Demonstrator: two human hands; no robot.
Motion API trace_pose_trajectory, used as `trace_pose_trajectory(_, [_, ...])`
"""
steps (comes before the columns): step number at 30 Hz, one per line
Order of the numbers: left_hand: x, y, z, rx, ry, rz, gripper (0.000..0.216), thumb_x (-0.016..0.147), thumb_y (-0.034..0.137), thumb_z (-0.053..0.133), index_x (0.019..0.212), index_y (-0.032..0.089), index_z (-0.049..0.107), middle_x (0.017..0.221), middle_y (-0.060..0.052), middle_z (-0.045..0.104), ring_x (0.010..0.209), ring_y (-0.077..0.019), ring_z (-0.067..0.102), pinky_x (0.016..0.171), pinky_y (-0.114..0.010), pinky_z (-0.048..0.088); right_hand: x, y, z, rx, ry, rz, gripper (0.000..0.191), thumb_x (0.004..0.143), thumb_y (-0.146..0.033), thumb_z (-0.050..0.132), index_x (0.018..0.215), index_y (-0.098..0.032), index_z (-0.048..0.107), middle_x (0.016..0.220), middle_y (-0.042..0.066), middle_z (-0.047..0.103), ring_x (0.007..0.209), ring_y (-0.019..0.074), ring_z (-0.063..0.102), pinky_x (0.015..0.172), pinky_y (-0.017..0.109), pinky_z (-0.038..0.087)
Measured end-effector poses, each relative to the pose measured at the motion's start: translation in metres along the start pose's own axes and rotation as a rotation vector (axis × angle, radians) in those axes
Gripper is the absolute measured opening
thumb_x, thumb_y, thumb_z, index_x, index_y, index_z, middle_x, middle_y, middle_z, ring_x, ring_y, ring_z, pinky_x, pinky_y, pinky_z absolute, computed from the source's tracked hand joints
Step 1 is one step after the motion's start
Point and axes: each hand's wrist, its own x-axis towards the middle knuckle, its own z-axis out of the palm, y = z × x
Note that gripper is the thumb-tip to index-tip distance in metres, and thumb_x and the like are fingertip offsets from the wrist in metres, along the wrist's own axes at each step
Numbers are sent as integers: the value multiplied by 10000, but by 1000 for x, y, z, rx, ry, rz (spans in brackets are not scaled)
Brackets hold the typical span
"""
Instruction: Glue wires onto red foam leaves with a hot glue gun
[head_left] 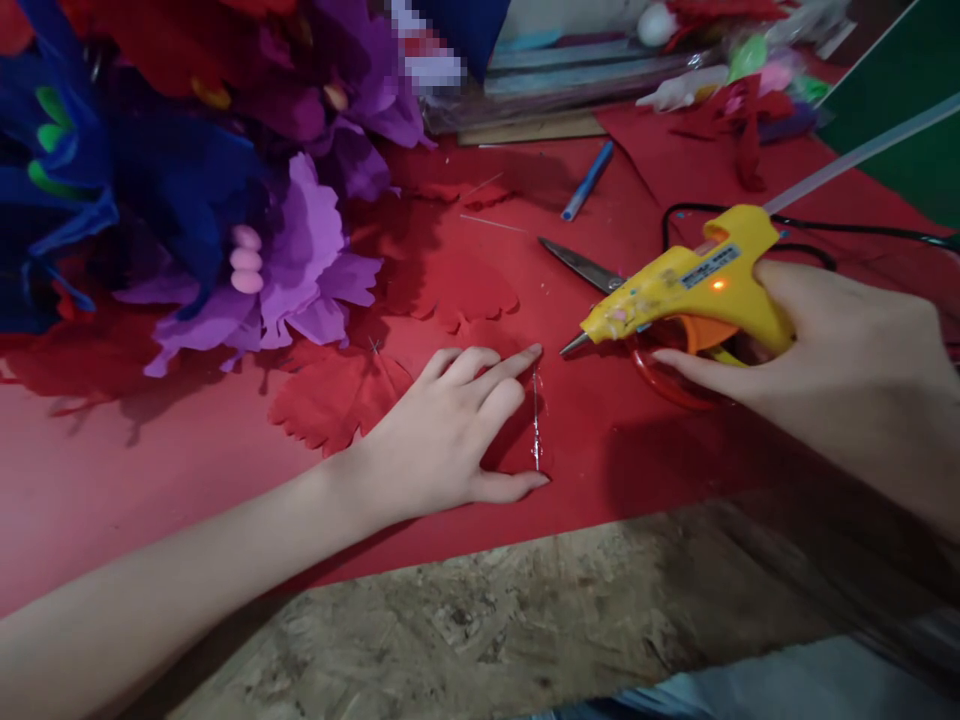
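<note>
My right hand (855,330) grips a yellow hot glue gun (686,275). Its metal nozzle points down to the left, its small orange light glows, and a clear glue stick (862,155) juts out the back. My left hand (450,430) lies on the red sheet with fingers spread. Its index fingertip and thumb tip are at the two ends of a thin wire (535,415) that has shiny clear glue along it. What is under the palm is hidden. Beside that hand rests a red scalloped petal (337,395). Scissors (577,262) lie partly behind the glue gun.
Purple flowers (300,260) and blue flowers (172,190) crowd the left. A blue pen-like stick (589,180), a loose wire (491,222) and more red petals (450,280) lie farther back. A black cord (862,229) runs right. Rough board (487,620) shows along the front edge.
</note>
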Motion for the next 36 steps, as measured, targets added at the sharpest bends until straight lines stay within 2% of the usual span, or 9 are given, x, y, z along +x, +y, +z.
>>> trace_pose_trajectory(4, [0, 0, -1, -61, -12, -37, 468, 693, 556, 576, 869, 131, 492, 1306, -157, 449, 1005, -278, 455, 839, -422, 378, 5, -1, -5, 148, 5, 40, 599, 502, -794, 422, 625, -211, 367, 538, 2, 420, 502, 118, 380, 465, 256, 271])
trace_pose_trajectory(8, [2, -1, -4, -176, -23, -105, 569, 635, 490, 675, 1014, 127, 452, 1295, -138, 459, 1028, -253, 447, 875, -405, 365, 12, 5, -6, 275, -112, 122, 513, 378, -610, 584, 676, -216, 443, 605, 20, 488, 538, 138, 423, 487, 271, 298])
trace_pose_trajectory(13, [4, -1, -11, -280, -33, -128, 751, 624, 499, 693, 1196, 144, 360, 1276, -122, 475, 1055, -242, 447, 926, -414, 337, 20, 17, 0, 387, -17, 203, 464, 467, -410, 502, 880, -203, 543, 814, 63, 576, 687, 185, 509, 606, 323, 372])
trace_pose_trajectory(19, [0, -4, -24, -331, 86, -191, 389, 877, 388, 393, 1197, 169, 380, 1309, -116, 416, 1191, -239, 368, 1002, -441, 286, 33, 27, 4, 198, -42, 275, 396, 626, -277, 505, 1004, -164, 532, 925, 104, 597, 762, 216, 549, 690, 363, 413])
trace_pose_trajectory(26, [-11, -18, -31, -583, 318, -518, 445, 908, 428, 256, 1299, 218, 285, 1359, -67, 359, 1267, -226, 320, 1065, -439, 247, 46, 47, 19, 119, -59, 269, 298, 687, -201, 468, 968, -104, 494, 972, 175, 537, 903, 268, 522, 765, 411, 418])
trace_pose_trajectory(28, [-20, -17, -32, -646, 237, -516, 434, 920, 430, 178, 1271, 250, 358, 1331, -38, 423, 1247, -222, 368, 1052, -429, 287, 48, 51, 24, 119, -72, 273, 275, 683, -191, 461, 936, -87, 493, 945, 186, 527, 874, 265, 518, 751, 414, 419])
trace_pose_trajectory(30, [-29, -14, -32, -579, 68, -429, 471, 917, 448, 146, 1271, 253, 387, 1326, -51, 447, 1238, -233, 390, 1033, -433, 322, 49, 53, 28, 123, -79, 264, 261, 678, -195, 457, 916, -92, 491, 916, 177, 523, 835, 250, 510, 730, 410, 419])
trace_pose_trajectory(34, [-31, -3, -30, -307, -196, -32, 666, 882, 548, 179, 1352, 80, 239, 1419, -176, 246, 1325, -262, 191, 1069, -475, 219, 49, 55, 33, 138, -95, 223, 235, 680, -221, 456, 889, -119, 490, 896, 147, 517, 785, 214, 488, 732, 388, 413])
trace_pose_trajectory(36, [-24, 1, -28, -193, -259, 44, 826, 822, 647, 175, 1363, 23, 163, 1426, -215, 173, 1334, -266, 144, 1073, -481, 183, 48, 56, 35, 139, -110, 211, 223, 681, -222, 455, 877, -121, 490, 880, 140, 517, 768, 205, 482, 733, 380, 412])
